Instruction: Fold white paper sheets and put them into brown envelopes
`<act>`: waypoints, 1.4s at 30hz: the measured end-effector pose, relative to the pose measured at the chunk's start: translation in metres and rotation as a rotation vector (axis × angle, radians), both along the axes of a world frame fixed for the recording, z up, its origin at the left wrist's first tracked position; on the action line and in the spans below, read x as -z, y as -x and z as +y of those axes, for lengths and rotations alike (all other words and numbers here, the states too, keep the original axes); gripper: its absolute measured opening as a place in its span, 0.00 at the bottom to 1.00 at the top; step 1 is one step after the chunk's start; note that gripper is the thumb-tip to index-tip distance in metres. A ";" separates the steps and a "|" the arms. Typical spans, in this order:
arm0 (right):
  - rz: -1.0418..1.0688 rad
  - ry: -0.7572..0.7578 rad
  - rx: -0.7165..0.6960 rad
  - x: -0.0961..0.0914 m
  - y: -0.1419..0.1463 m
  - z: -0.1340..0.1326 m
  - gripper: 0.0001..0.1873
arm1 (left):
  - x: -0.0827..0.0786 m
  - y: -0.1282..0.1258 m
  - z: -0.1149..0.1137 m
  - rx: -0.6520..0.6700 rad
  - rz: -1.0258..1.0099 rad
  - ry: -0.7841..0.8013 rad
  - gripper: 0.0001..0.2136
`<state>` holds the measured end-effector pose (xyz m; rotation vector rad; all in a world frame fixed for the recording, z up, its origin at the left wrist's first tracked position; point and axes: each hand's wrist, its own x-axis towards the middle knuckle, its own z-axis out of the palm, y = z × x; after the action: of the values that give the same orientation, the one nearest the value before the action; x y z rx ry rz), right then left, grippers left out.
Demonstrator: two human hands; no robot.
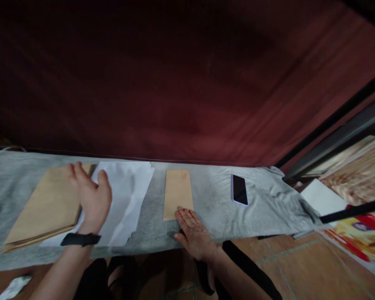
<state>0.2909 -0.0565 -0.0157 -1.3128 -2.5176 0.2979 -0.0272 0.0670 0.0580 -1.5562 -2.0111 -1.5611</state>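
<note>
My right hand [195, 233] lies flat with its fingertips on the lower right corner of a small brown envelope [177, 191], its fingers stretched out. The envelope rests upright in my view on the grey cloth. To the left, my left hand [93, 196] is raised over white paper sheets [126, 196] and the right edge of a stack of larger brown envelopes [46, 204]. Its thumb and fingers are apart, slightly blurred, with nothing in them. A dark band circles the left wrist. The stack overlaps the white sheets.
A grey cloth [209, 208] covers the long narrow surface. A phone [239, 190] lies on it to the right. A dark red curtain [187, 104] hangs behind. At the far right are a dark metal frame and a red and yellow box [362, 241]. A tiled floor shows below.
</note>
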 end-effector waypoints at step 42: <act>0.038 -0.067 0.058 0.000 -0.013 -0.009 0.31 | 0.098 -0.125 -0.099 0.675 0.701 0.453 0.33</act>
<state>0.3037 -0.0659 -0.0152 -1.3390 -2.4312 0.2223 0.0973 -0.0325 -0.0397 -2.6627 -1.5470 -0.4826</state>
